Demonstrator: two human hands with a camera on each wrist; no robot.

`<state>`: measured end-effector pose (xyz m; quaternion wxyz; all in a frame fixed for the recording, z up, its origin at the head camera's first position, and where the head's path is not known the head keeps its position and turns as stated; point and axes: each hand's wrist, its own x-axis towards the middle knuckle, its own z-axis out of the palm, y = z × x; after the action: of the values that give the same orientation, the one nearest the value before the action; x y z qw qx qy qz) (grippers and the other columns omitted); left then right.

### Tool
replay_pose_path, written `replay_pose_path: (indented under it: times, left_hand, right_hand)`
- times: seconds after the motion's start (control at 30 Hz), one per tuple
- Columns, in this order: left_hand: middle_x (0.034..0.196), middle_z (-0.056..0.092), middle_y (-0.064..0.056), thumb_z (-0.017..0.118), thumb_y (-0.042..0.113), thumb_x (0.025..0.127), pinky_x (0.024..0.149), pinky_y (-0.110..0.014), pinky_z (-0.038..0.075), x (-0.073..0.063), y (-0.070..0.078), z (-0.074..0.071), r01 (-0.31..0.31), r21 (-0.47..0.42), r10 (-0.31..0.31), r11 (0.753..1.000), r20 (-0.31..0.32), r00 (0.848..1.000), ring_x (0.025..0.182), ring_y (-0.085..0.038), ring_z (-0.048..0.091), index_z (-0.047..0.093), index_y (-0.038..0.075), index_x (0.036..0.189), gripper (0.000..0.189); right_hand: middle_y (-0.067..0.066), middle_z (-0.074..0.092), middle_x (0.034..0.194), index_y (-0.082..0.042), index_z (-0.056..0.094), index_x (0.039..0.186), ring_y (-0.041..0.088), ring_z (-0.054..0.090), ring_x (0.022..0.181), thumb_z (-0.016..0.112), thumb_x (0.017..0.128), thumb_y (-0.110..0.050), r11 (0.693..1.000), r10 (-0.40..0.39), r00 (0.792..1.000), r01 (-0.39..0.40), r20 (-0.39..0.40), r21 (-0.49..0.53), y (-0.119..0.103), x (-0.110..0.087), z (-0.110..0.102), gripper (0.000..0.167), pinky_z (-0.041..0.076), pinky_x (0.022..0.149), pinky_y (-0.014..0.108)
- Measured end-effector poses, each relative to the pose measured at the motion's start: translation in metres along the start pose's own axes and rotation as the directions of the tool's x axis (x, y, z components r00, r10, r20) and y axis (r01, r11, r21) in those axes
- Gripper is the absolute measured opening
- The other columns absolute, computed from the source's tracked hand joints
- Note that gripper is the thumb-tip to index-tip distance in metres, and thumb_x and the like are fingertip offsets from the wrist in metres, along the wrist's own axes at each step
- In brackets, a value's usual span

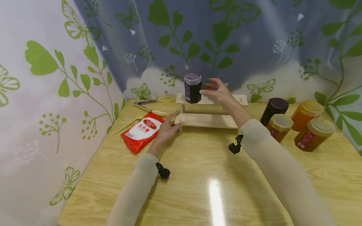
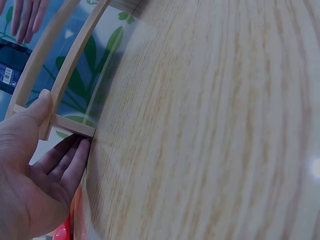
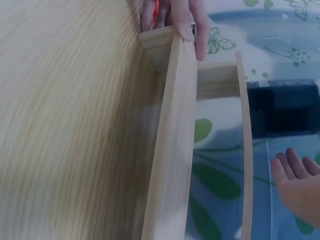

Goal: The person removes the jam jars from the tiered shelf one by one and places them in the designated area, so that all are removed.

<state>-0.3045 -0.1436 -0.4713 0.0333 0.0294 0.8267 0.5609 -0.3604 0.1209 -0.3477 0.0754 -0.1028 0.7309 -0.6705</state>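
Observation:
A two-tier wooden shelf (image 1: 207, 121) stands at the back of the table. My left hand (image 1: 168, 128) grips the left end of its lower tier; in the left wrist view the thumb lies on the wood and the fingers (image 2: 65, 165) reach round the side piece. On the upper tier's left part stands a dark jar (image 1: 193, 91) with a purple lid, upright. Just right of that jar is my right hand (image 1: 219, 92), fingers loosely extended and holding nothing. In the right wrist view a gap shows between the right hand (image 3: 300, 182) and the jar (image 3: 282, 110).
Beside the left hand lies a red and white bag (image 1: 144, 130), with tongs (image 1: 151, 106) behind it. Right of the shelf are a dark-lidded jar (image 1: 274, 108), an orange jar (image 1: 306, 113) and two amber jars (image 1: 280, 127). A patterned curtain (image 1: 181, 40) hangs behind.

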Motion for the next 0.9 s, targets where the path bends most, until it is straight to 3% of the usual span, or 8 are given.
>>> replay_pose_path:
  times: [0.43, 0.9]
  left_hand:
    - [0.094, 0.074, -0.015, 0.071, 0.043, 0.1, 0.067, -0.032, 0.042, 0.0, -0.001, 0.0, -0.004, 0.002, 0.004, 1.0, 0.004, 1.0, 0.079, -0.02, 0.06, 0.048, 0.037, 0.154, 0.059]
    - [0.091, 0.073, -0.012, 0.072, 0.043, 0.099, 0.07, -0.033, 0.044, 0.002, -0.002, -0.001, 0.02, 0.0, -0.02, 1.0, -0.002, 1.0, 0.082, -0.021, 0.063, 0.049, 0.036, 0.153, 0.059]
  right_hand:
    - [0.013, 0.046, 0.156, -0.013, 0.032, 0.162, 0.03, 0.045, 0.142, 0.083, 0.09, -0.023, 0.994, -0.002, 0.999, -0.002, -0.033, -0.113, -0.001, 0.024, 0.033, 0.089, 0.034, 0.118, 0.049]
    - [0.015, 0.05, 0.15, -0.01, 0.04, 0.156, 0.033, 0.048, 0.138, 0.084, 0.09, -0.019, 0.987, -0.043, 0.997, 0.032, -0.063, -0.157, 0.001, 0.025, 0.04, 0.08, 0.037, 0.116, 0.051]
